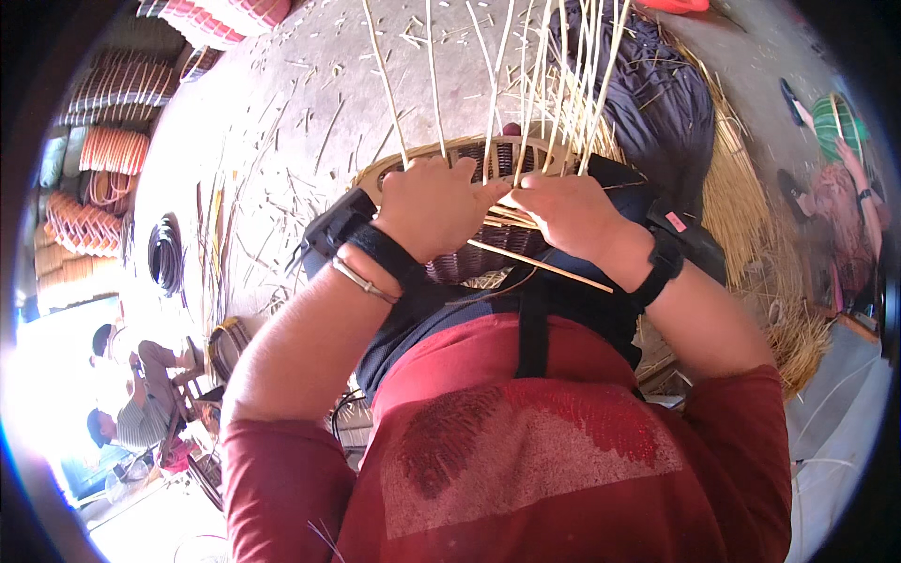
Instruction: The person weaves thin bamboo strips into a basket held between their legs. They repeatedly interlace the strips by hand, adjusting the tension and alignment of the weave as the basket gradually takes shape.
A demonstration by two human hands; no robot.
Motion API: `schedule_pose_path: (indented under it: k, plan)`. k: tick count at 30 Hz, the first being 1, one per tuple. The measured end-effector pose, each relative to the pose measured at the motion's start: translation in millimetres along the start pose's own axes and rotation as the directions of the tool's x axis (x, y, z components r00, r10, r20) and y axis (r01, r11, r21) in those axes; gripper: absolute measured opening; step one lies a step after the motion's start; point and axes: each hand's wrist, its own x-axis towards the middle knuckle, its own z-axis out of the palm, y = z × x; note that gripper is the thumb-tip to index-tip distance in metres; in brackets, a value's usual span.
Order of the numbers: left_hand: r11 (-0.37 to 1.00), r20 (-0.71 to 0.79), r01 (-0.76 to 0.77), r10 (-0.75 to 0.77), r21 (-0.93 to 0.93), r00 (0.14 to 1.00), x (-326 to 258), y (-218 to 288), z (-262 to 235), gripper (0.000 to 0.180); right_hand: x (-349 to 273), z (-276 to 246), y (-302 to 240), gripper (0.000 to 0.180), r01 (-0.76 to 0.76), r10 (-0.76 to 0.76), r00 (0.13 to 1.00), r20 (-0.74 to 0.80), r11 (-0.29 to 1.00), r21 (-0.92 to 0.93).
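The basket (458,267) sat against the person's lap, but much of it could not be seen: both hands covered the near part of its rim, and its lower side ran into the shadow of the dark clothing (441,317). Dark brown weave showed only in patches between and below the hands, with a pale tan band (460,150) curving behind them. Pale stakes (434,80) rose from the rim, several crowding together toward the right, their upper ends cut off by the picture's edge.

The left hand (430,208) lay palm down over the rim, its fingers bent and its thumb reaching inward. The right hand (571,216) came in from the other side, knuckles up, its fingertips meeting the left thumb near the middle. Both elbows were bent outward. Whether either hand pinched a strand could not be told, as the undersides of the fingers were hidden. Just below them, a loose pale rod (554,267) slanted down to the right.

At the far right, another person (835,202) was blurred; glare washed out the figures (141,418) at lower left.
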Motion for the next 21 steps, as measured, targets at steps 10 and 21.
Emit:
schedule_pose_path:
  k: [10,21]
  plan:
    - [0.939,-0.029,-0.317,0.324,0.133,0.946,-20,-54,43,0.031,14,-1,-52,0.036,0.016,0.000,0.992,-0.123,0.991,0.135]
    - [0.919,-0.234,-0.391,0.370,-0.051,0.899,-2,-134,83,0.018,57,8,-100,0.022,-0.118,0.129,0.988,-0.080,0.985,0.124]
